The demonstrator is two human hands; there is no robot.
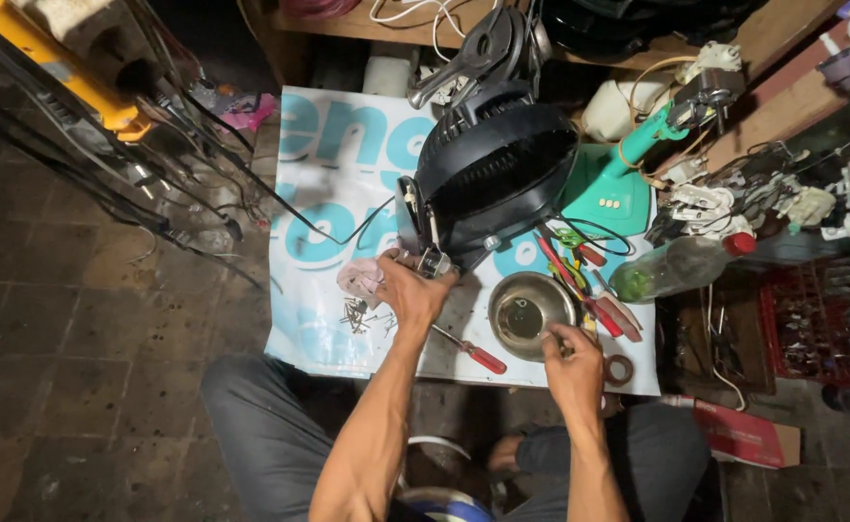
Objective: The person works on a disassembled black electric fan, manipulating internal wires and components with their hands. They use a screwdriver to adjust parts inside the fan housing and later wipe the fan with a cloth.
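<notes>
**Fan housing gripped at centre frame, fingers at a metal bowl**

A white and blue printed sheet (328, 193) is spread over a dark tiled floor (77, 319), and the work is done on it. A wooden bench (783, 106) is seen along the upper right, loaded with white plastic parts and wiring. A yellow bar (58, 68) crosses the upper left, with black cables trailing below it. Red crates (812, 319) are stacked at the right edge.

The black fan housing (493, 174) is set at the centre of the frame, just above the left hand (410, 290). The left hand is closed on a small metal part at the housing's lower left edge. The housing's long axis runs from lower left to upper right, its grille turned upward and toward the right.

The right hand (572, 362) is held at lower centre right, its fingertips pinched together at the rim of a round metal bowl (527, 311) (what is pinched cannot be made out). A red-handled screwdriver (473, 353) lies between the two hands, its handle pointing to the lower right. Loose screws (357, 314) are scattered left of the left hand. A green fan stand (609, 188) and a clear bottle (676, 266) lie to the right.
</notes>
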